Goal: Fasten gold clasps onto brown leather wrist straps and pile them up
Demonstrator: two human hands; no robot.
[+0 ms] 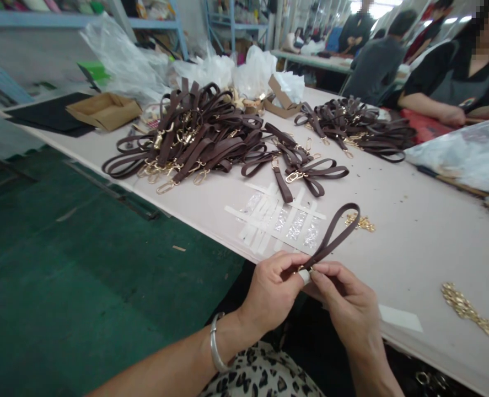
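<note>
Between my two hands, at the near edge of the table, is a dark brown wrist strap [336,234] whose loop points up and to the right. My left hand [271,286] pinches the strap's lower end; something white covers its thumb tip. The fingertips of my right hand [347,298] close on the same end, where a bit of gold metal shows. What exactly the right fingertips grip is mostly hidden. Just beyond, strips of white tape [261,220] hold small clear packets on the table. Small gold pieces [362,222] lie behind the strap loop.
A big heap of brown straps [203,135] with gold clasps covers the table's far left, and a second heap [355,124] lies farther right. More gold pieces [469,311] lie at right. A cardboard tray [103,110] and plastic bags [256,71] stand behind. Several people sit or stand beyond.
</note>
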